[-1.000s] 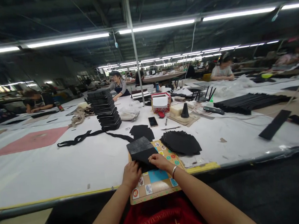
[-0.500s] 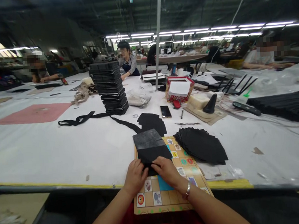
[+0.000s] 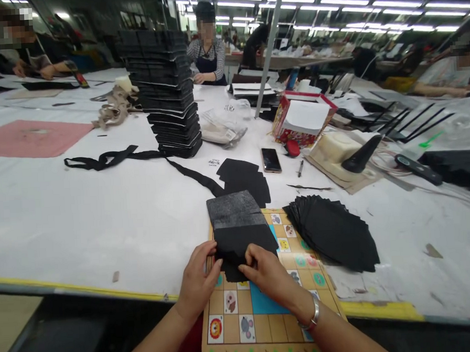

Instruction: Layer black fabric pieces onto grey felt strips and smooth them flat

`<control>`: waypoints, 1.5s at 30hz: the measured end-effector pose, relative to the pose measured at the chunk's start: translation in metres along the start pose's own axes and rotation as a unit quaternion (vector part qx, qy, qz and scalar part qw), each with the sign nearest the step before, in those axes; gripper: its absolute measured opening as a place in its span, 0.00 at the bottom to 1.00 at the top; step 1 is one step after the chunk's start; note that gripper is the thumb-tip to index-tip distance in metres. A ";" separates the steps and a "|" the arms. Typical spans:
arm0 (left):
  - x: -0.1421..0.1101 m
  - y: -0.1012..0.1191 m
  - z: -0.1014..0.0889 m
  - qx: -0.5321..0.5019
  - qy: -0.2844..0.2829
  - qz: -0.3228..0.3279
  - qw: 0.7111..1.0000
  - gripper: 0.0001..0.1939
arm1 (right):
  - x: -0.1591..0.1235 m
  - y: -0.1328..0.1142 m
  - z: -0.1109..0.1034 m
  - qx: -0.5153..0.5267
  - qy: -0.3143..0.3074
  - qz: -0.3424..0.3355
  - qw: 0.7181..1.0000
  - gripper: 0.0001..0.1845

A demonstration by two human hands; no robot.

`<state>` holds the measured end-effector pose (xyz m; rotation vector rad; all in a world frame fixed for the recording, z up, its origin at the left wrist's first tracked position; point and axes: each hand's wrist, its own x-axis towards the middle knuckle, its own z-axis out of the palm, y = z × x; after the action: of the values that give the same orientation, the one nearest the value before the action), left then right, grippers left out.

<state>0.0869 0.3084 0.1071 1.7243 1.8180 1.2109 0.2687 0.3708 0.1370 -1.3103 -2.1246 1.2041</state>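
So, the left hand (image 3: 197,285) is half-closed, its fingers gripping the near edge of a folded black fabric piece (image 3: 242,244) on the printed game board (image 3: 266,326) – the right hand (image 3: 267,274), silver bangle (image 3: 314,316) at the wrist, lies bent over that piece, pinching it too. Beyond the board, a red patterned box (image 3: 283,132) holds white paper (image 3: 305,114); right of the board sits a fanned stack of black pieces (image 3: 330,231).
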 end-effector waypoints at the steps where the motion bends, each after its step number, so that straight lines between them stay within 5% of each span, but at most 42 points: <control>1: 0.000 0.000 0.000 -0.005 0.000 -0.006 1.000 0.16 | 0.000 -0.001 0.000 -0.008 -0.005 0.004 1.000 0.12; 8: -0.001 0.000 0.000 -0.018 -0.006 -0.013 1.000 0.16 | 0.003 -0.004 -0.003 0.026 -0.044 0.014 0.999 0.07; 14: -0.008 0.006 0.000 0.084 0.009 0.077 0.993 0.13 | 0.006 -0.004 -0.005 0.053 -0.071 0.052 0.995 0.10; 20: -0.006 0.006 0.003 0.137 -0.011 0.119 0.983 0.06 | 0.011 -0.008 -0.009 0.080 -0.058 0.070 0.993 0.16; 26: -0.002 0.009 0.002 0.169 0.011 0.132 0.977 0.07 | 0.017 0.004 -0.025 0.234 -0.016 0.056 0.971 0.20; 29: -0.002 0.009 0.001 0.177 0.003 0.138 0.974 0.09 | 0.012 -0.001 -0.024 0.187 0.021 0.057 0.980 0.13; 33: -0.003 0.010 0.000 0.197 -0.018 0.163 0.967 0.09 | 0.005 -0.016 -0.011 0.036 -0.017 -0.052 0.998 0.17; 35: -0.004 0.010 -0.001 0.220 -0.021 0.171 0.960 0.10 | 0.008 -0.016 -0.008 0.017 -0.008 -0.075 0.997 0.06; 41: -0.006 0.017 -0.004 0.251 0.004 0.180 0.951 0.15 | 0.023 0.004 -0.033 0.150 0.117 0.083 0.978 0.13; 45: 0.009 0.027 -0.003 0.246 -0.020 0.167 0.955 0.12 | 0.019 -0.001 -0.033 0.108 0.078 0.049 0.990 0.14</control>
<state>0.0999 0.3128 0.1315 2.3881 1.9760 0.8638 0.2809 0.4026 0.1540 -1.3751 -1.7857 1.2861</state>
